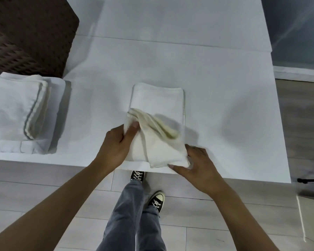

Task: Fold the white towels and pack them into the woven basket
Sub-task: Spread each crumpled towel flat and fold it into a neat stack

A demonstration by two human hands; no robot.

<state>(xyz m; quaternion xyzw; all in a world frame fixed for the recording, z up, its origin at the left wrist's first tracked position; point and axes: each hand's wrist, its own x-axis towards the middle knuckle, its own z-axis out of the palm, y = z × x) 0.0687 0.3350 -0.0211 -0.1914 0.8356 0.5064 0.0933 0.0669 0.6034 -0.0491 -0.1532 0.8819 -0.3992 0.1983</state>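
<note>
- A white counter [216, 109] fills most of the head view, and the person stands at its near edge.
- A white towel [158, 142] lies on the counter near that edge, at the middle of the view, partly folded and partly lifted.
- The far part of this towel lies flat as a neat rectangle; the near part is raised and bunched, with a creamy-looking fold draped across it.
- The left hand [116, 145] grips the towel's left side, thumb on top of the cloth and fingers curled underneath.
- The right hand [198, 165] pinches the towel's near right corner, with the fingers bent round the cloth just at the counter's edge.
- Both hands are therefore closed on the same towel, one at each side of it.
- A stack of folded white towels [20, 113] sits on the counter at the left, well apart from the towel being handled; its hemmed edges show in layers along the right side.
- The dark brown woven basket [31, 33] stands at the far left corner, just behind the stack; its inside does not show.
- Below the counter's edge are grey jeans [130, 214], black-and-white sneakers [157, 201] and a pale tiled floor [43, 192].
- A dark stand leg [310, 180] shows on the floor at the right.
</note>
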